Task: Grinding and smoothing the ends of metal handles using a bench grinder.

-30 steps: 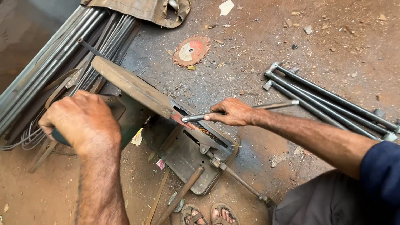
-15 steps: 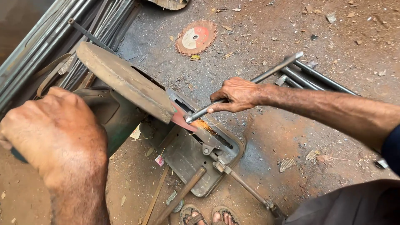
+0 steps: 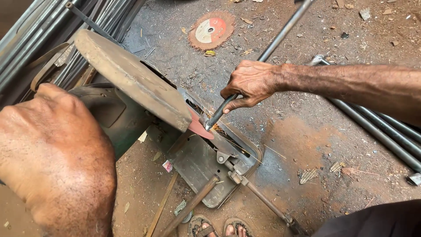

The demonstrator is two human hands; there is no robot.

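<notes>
The right hand (image 3: 252, 84) was clamped around a long steel rod (image 3: 280, 37), fingers curled tight about it near its lower end. Compared with half a second before, the rod had swung up to a much steeper angle, and its tip now met the red cutting disc (image 3: 199, 128) of the chop saw (image 3: 131, 79); a few small sparks showed at the contact, so the cut appeared to have started. The left hand (image 3: 57, 162) filled the near left of the view, closer to the camera than before, pressing down on what seemed to be the saw's handle; its fingers wrapped out of sight, so I could not tell how they closed.

The saw's rusty guard covered most of the disc, and only a red crescent showed below it, over the slotted base plate (image 3: 197, 166). The vise screw (image 3: 258, 199) ran from the base toward the near right, and a wooden handle (image 3: 188, 208) leaned across the near edge. A worn-out red disc (image 3: 211, 30) lay on the dirt floor at the far side, well apart from the work. Bundled bars (image 3: 39, 39) lay along the far left, and more rods (image 3: 377, 127) lay to the right under the forearm. Sandalled toes (image 3: 219, 228) stood just beside the base at the near edge, close to the spark path.
</notes>
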